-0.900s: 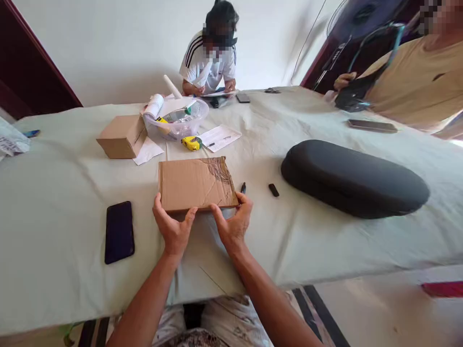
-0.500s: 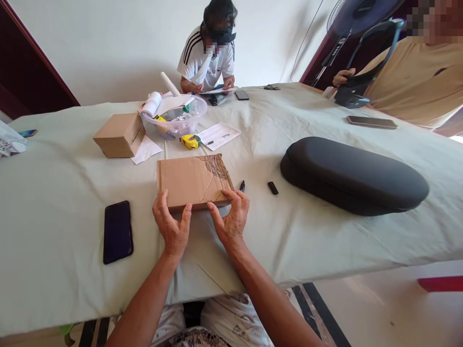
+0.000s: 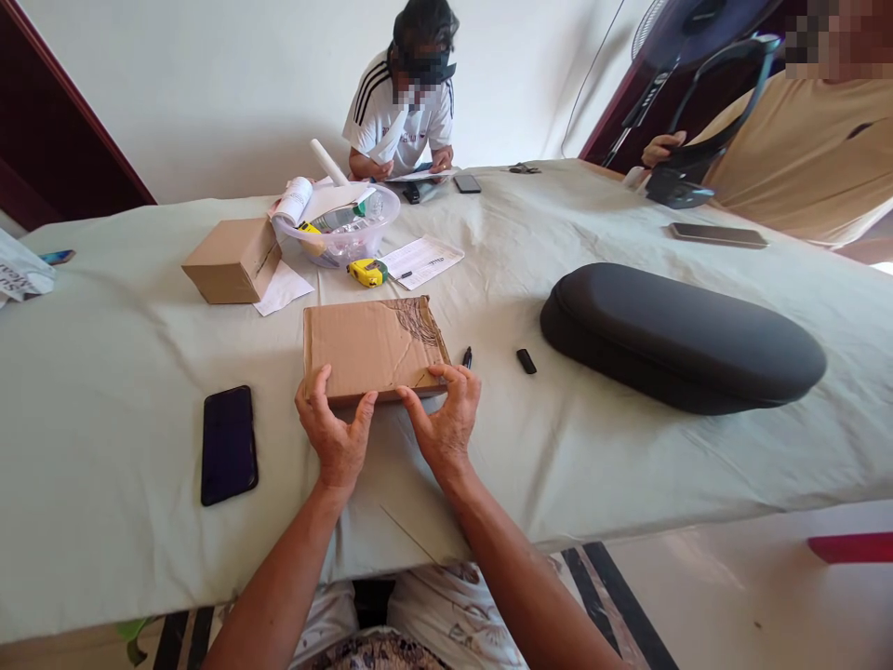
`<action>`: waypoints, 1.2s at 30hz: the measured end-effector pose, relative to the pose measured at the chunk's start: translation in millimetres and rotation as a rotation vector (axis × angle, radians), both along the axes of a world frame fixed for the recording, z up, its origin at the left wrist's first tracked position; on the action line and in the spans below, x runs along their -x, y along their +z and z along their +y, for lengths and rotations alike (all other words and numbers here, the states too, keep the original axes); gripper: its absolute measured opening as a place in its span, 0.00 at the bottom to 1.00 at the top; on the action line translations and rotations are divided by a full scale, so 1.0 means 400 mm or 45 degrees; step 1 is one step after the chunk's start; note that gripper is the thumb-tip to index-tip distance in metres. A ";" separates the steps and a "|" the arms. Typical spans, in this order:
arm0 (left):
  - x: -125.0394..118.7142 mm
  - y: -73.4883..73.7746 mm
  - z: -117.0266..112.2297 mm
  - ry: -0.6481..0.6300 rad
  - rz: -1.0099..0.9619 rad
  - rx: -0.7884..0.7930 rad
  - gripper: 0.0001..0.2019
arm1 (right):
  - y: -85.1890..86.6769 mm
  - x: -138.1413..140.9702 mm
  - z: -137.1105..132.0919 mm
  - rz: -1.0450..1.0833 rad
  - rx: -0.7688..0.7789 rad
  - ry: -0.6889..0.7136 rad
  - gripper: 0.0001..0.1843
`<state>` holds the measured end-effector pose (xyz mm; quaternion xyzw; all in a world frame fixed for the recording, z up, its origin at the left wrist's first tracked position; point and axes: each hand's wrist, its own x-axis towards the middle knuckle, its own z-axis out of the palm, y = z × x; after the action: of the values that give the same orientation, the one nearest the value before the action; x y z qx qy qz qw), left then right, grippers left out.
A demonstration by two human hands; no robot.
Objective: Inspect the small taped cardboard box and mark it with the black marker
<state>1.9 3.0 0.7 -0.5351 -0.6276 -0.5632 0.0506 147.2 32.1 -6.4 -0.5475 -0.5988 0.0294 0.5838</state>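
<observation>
A flat brown cardboard box [image 3: 373, 346] lies on the cloth-covered table in front of me, with dark curved scribbles on its far right corner. My left hand [image 3: 335, 428] grips its near left corner, thumb along the near edge and a finger on top. At the near right corner, my right hand [image 3: 446, 414] holds it the same way, thumb on the near side. The other fingers are partly hidden by the box and the hands. Just past my right fingers lies a black marker [image 3: 467, 357]. A small black piece [image 3: 526, 361] rests farther right.
A black phone [image 3: 230, 445] lies left, a long dark case [image 3: 684, 335] right. Beyond are a second cardboard box [image 3: 230, 261], a filled plastic basin [image 3: 383, 219], a yellow tape measure [image 3: 367, 272] and papers [image 3: 425, 261]. Two people [image 3: 401, 121] are across the table.
My left hand has shifted slightly right along the box's near edge, its thumb closer to my right thumb. The box has barely moved.
</observation>
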 end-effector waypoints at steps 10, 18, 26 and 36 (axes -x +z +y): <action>0.023 -0.006 0.005 -0.071 -0.097 0.023 0.28 | 0.014 -0.017 0.005 0.260 0.102 0.143 0.13; 0.034 0.002 0.008 -0.114 -0.195 0.018 0.26 | 0.017 -0.022 0.016 0.308 0.072 0.167 0.14; 0.062 -0.015 0.025 -0.161 -0.732 0.189 0.38 | 0.006 -0.028 0.024 0.473 0.274 0.125 0.23; 0.062 -0.041 0.030 -0.164 -0.525 0.285 0.36 | -0.007 -0.038 0.033 0.395 0.377 0.087 0.22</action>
<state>-23.0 15.1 -15.8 -0.4498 -0.6479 -0.5895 -0.1743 162.5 45.2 -9.1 -0.5956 -0.5092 0.2208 0.5808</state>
